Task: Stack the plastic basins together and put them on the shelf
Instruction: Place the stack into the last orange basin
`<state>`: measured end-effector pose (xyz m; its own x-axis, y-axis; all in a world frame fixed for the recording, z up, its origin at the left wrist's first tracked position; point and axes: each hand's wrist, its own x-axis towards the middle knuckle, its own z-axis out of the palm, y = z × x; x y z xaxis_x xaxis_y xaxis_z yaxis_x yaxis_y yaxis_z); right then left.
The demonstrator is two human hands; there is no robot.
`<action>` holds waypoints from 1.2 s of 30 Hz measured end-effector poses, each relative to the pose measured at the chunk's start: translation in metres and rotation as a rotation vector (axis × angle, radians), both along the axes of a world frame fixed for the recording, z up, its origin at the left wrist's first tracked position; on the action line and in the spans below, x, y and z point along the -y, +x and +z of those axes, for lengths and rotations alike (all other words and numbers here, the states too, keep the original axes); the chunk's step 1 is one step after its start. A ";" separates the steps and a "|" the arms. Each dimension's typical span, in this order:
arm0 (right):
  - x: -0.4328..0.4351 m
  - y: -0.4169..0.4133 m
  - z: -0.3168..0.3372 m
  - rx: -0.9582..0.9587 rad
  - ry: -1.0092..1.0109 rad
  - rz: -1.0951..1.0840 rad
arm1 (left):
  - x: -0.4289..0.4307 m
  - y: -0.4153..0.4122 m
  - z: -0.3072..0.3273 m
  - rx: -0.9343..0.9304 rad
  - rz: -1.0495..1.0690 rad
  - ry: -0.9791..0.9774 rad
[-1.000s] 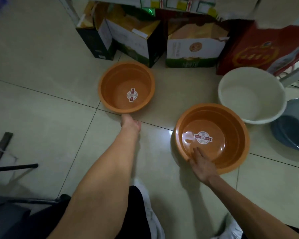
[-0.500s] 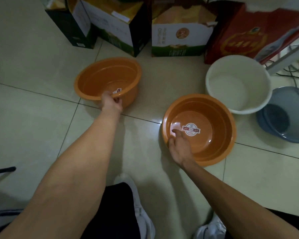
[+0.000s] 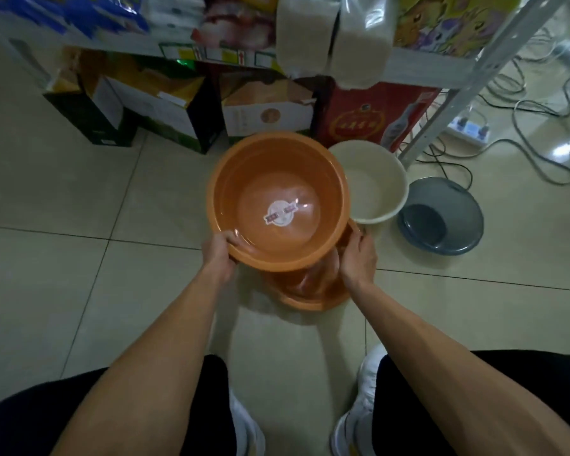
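Observation:
An orange basin (image 3: 277, 179) with a white sticker in its bottom hangs in the air, gripped at its near rim by my left hand (image 3: 218, 255). Right below it a second orange basin (image 3: 313, 299) rests on the floor, mostly hidden by the upper one. My right hand (image 3: 359, 258) holds that lower basin at its right rim. A white basin (image 3: 375, 185) stands on the floor just to the right, and a grey-blue basin (image 3: 441, 215) lies tilted beyond it. The metal shelf (image 3: 405, 69) runs across the top of the view.
Several cardboard boxes (image 3: 165, 110) and a red box (image 3: 366, 116) stand under the shelf. White paper packs (image 3: 333, 34) overhang the shelf edge. The shelf's slanted leg (image 3: 458, 90) is at right, with cables and a power strip (image 3: 468, 130) on the floor beyond it.
My left hand has lifted the left orange basin off the floor and carried it right, over the other orange basin. My right hand has shifted to the lower basin's right rim.

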<state>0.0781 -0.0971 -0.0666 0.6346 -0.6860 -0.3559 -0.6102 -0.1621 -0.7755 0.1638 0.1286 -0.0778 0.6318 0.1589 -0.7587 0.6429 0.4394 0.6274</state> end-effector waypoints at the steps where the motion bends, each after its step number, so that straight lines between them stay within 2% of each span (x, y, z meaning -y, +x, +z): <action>1: 0.009 -0.006 0.002 -0.013 0.040 -0.016 | 0.007 -0.011 -0.002 -0.013 -0.079 0.028; 4: 0.028 -0.032 0.001 -0.123 0.126 0.060 | 0.018 -0.036 -0.015 -0.030 -0.297 0.146; 6: 0.039 -0.051 -0.012 -0.204 0.078 0.136 | 0.020 -0.047 -0.029 -0.020 -0.442 0.251; 10: 0.047 -0.073 -0.040 -0.311 0.005 0.134 | 0.035 -0.058 -0.045 0.003 -0.802 0.623; 12: 0.048 -0.072 -0.051 -0.344 -0.043 0.164 | 0.046 -0.060 -0.051 -0.029 -0.885 0.697; 14: 0.055 -0.065 -0.076 -0.392 -0.039 0.175 | 0.051 -0.055 -0.059 -0.082 -0.889 0.665; 18: 0.075 -0.047 -0.144 -0.473 0.105 0.063 | 0.050 -0.045 -0.074 -0.188 -0.886 0.551; 21: 0.059 -0.038 -0.111 -0.508 0.162 -0.041 | 0.052 -0.047 -0.076 -0.243 -0.916 0.548; 25: 0.050 -0.042 -0.110 -0.531 0.162 0.039 | 0.056 -0.048 -0.088 -0.331 -0.926 0.527; 28: 0.049 -0.044 -0.119 -0.461 0.180 -0.004 | 0.055 -0.044 -0.096 -0.362 -0.753 0.469; 33: 0.043 -0.052 -0.088 -0.321 -0.015 0.182 | 0.052 -0.047 -0.070 -0.263 -0.513 0.726; 36: 0.034 -0.044 -0.065 -0.212 -0.045 0.218 | 0.053 -0.042 -0.038 -0.242 -0.316 0.738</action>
